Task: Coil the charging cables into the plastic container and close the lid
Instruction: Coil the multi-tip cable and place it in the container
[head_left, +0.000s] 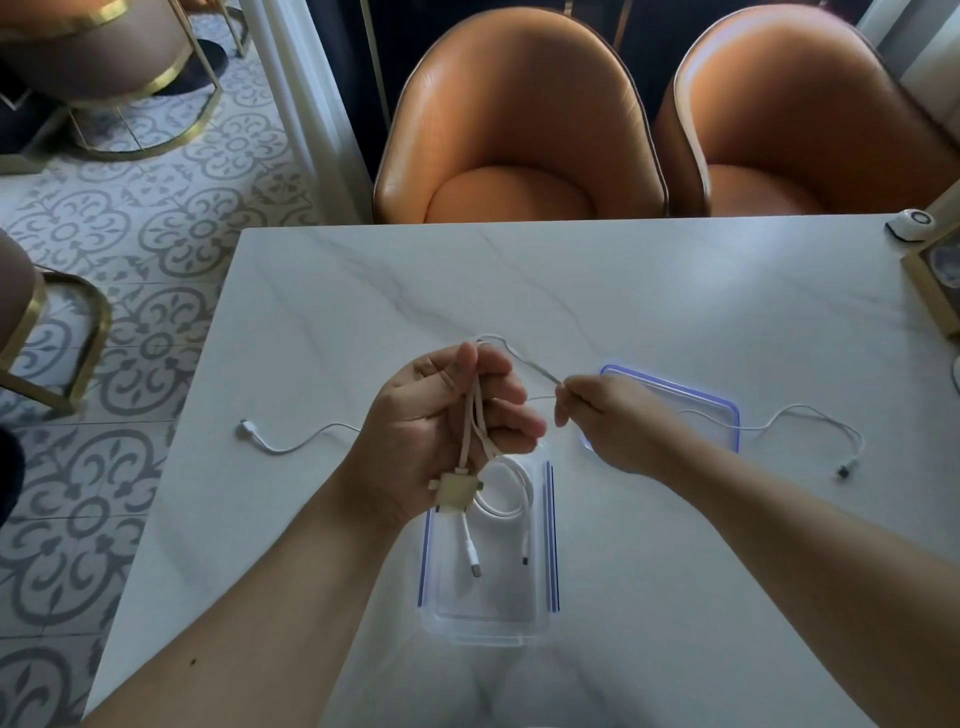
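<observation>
My left hand (447, 431) is closed around a beige multi-plug cable (470, 431), folded into loops, its square splitter hanging below the palm. My right hand (608, 415) pinches the free end of that beige cable just to the right. Below the hands a clear plastic container (488, 613) with blue side strips sits open on the table, with a coiled white cable (506, 493) inside. The container's lid (711, 410), blue-rimmed, lies flat behind my right hand. Another white cable (810, 415) runs loose across the table, its other end (280, 441) at the left.
The white marble table (363, 291) ends close on the left, above patterned floor tiles. Two orange chairs (519, 130) stand at the far edge. A small white device (909, 226) and a gold-framed object (935, 280) sit at the far right corner.
</observation>
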